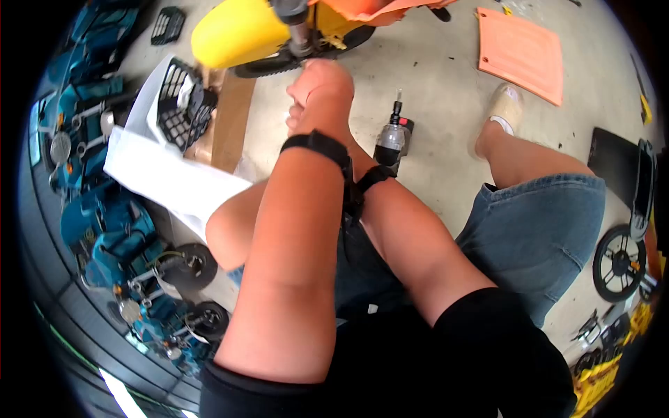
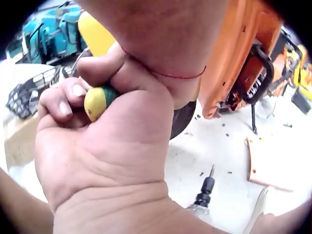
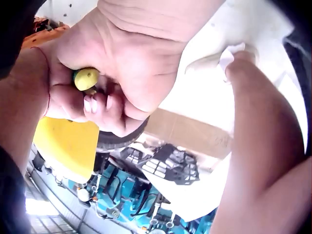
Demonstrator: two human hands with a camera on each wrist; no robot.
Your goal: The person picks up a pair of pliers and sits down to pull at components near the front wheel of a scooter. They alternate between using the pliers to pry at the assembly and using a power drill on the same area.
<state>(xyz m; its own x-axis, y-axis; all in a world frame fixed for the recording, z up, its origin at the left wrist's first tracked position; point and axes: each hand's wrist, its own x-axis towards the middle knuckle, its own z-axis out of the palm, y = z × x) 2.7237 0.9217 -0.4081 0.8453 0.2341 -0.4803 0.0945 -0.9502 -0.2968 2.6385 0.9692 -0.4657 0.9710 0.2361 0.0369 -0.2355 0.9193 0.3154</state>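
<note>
Both hands meet low in front of the yellow fender [image 1: 240,31] of an orange and yellow two-wheeler. My right hand [image 2: 107,156] wraps its fingers round a tool handle [image 2: 96,103], yellow and green, like a screwdriver's. Only its rounded end shows in the palm; the rest is hidden. My left hand [image 1: 326,80], below a black wrist strap, lies over and across the right one, close by the fork [image 1: 301,36]. Its wrist bears a red string in both wrist views. I cannot tell what its hidden fingertips hold.
A power driver [image 1: 391,139] with a bit stands on the floor right of the arms. Farther right lies an orange panel [image 1: 523,52], above a shoe [image 1: 505,104]. At left are a black grille basket [image 1: 185,104], cardboard [image 1: 233,122], white sheeting [image 1: 174,181] and several teal two-wheelers [image 1: 115,209].
</note>
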